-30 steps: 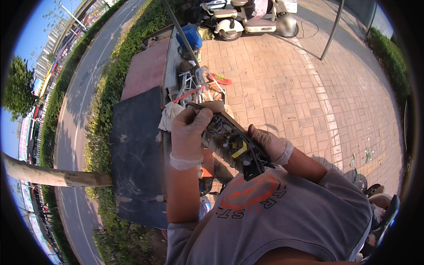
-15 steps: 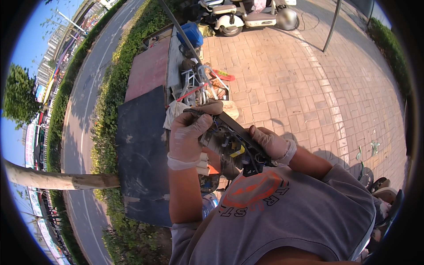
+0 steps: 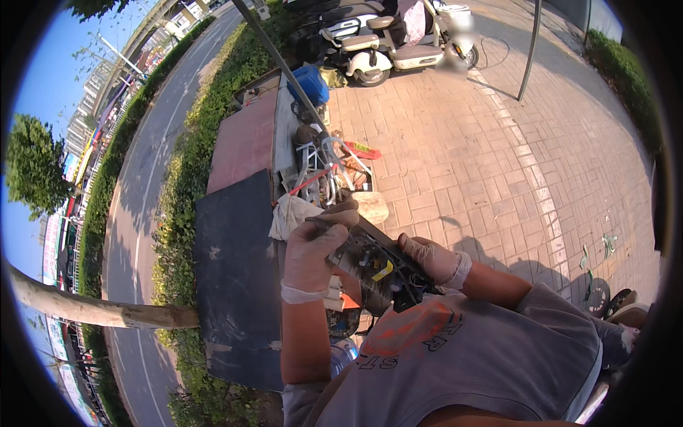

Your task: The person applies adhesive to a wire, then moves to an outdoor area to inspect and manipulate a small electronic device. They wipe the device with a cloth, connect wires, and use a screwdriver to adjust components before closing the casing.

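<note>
A long black housing is held up in front of my chest, its open side toward me. Loose wires, small parts and a bright yellow piece show inside it. My left hand, in a thin pale glove, is closed around the upper left end, thumb and fingers pinching the rim and a dark strand, perhaps a cable. Gripping the long right edge is my right hand, also gloved, with its thumb on top; its other fingers are mostly hidden. The housing's exact kind cannot be made out.
A dark board and a reddish panel cover a bench at left. Beyond my hands lie white frames, a pale stool top and a blue container. Scooters stand far off on brick paving.
The whole scene sits lower in the picture, as my view has tilted up slightly. Both hands keep the same grip on the housing, which looks little changed.
</note>
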`<state>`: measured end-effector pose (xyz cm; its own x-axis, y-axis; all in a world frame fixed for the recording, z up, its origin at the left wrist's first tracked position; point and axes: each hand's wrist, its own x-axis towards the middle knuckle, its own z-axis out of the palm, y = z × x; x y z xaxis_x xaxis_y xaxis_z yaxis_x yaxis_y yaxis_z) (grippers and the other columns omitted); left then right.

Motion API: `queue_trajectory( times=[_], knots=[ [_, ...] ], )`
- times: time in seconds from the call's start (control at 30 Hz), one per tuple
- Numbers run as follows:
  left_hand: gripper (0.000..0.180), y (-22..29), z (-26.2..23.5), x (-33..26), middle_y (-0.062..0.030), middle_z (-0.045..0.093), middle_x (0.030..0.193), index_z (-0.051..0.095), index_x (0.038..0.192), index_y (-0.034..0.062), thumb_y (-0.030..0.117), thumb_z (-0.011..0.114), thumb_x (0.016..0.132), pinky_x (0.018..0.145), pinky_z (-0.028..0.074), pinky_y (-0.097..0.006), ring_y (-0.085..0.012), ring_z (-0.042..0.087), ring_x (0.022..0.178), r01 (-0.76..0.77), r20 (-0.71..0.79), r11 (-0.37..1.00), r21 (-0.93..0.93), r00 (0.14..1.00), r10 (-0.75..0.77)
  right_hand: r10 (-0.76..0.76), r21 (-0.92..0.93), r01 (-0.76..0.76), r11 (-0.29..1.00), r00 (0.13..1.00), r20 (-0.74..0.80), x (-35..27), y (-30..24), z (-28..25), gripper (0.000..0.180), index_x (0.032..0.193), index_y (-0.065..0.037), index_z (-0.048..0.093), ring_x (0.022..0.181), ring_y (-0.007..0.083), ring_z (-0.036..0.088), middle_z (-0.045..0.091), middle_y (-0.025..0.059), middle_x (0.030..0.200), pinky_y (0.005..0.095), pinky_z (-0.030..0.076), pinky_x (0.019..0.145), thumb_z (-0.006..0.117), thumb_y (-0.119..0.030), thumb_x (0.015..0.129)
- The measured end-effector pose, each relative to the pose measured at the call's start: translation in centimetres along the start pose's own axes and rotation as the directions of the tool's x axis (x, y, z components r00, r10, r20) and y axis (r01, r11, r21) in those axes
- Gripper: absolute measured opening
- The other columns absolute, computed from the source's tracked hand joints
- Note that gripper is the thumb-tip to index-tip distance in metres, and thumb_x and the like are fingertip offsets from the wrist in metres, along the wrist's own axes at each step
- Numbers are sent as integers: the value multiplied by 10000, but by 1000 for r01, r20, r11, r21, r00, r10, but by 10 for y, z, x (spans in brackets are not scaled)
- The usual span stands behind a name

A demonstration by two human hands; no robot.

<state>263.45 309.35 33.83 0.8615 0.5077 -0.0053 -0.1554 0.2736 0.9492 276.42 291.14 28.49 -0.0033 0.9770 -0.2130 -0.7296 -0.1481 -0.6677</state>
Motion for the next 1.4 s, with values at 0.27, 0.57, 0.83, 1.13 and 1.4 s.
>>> queue_trajectory(
  times=[0.27,0.57,0.83,1.13,1.4],
  knots=[
    [252,-1,8,6,-90,630,1109,650,1081,-52,-25,622,831,913,465,-301,-170,591,1006,12,-63,998,-54,998,-16,-21,-156,5,988,995,-99,18,11,-11,557,1286,-50,516,941,124,625,640,68,1117,284,518,819,369,-501,993],
    [309,0,19,1,-118,637,1094,615,1124,-56,26,602,826,871,481,-299,-179,614,961,-128,-86,989,77,987,134,32,-157,-53,986,991,-131,17,12,-11,559,1275,-57,537,947,136,635,647,79,1113,294,526,813,376,-509,988],
    [185,-8,6,4,-77,656,1005,652,1019,-31,3,646,837,827,475,-267,-141,606,901,-62,-143,996,72,987,72,-65,-335,20,942,990,-125,17,12,-6,547,1255,-32,545,947,141,638,658,80,1083,292,522,817,355,-479,1004],
    [230,-22,-5,7,-80,659,976,634,1078,-28,89,615,881,820,482,-276,-145,615,880,-84,-81,967,241,991,106,2,-239,-25,971,995,-97,16,15,-15,588,1201,-4,569,894,131,637,665,81,1045,287,524,794,351,-510,996],
    [265,-27,-25,10,-36,657,878,659,1031,-44,195,635,918,727,459,-251,-89,551,798,-75,65,861,503,997,49,65,-288,-97,953,991,-119,15,13,-21,600,1203,-11,574,848,112,640,668,75,1032,283,532,760,340,-522,993]
  ],
)
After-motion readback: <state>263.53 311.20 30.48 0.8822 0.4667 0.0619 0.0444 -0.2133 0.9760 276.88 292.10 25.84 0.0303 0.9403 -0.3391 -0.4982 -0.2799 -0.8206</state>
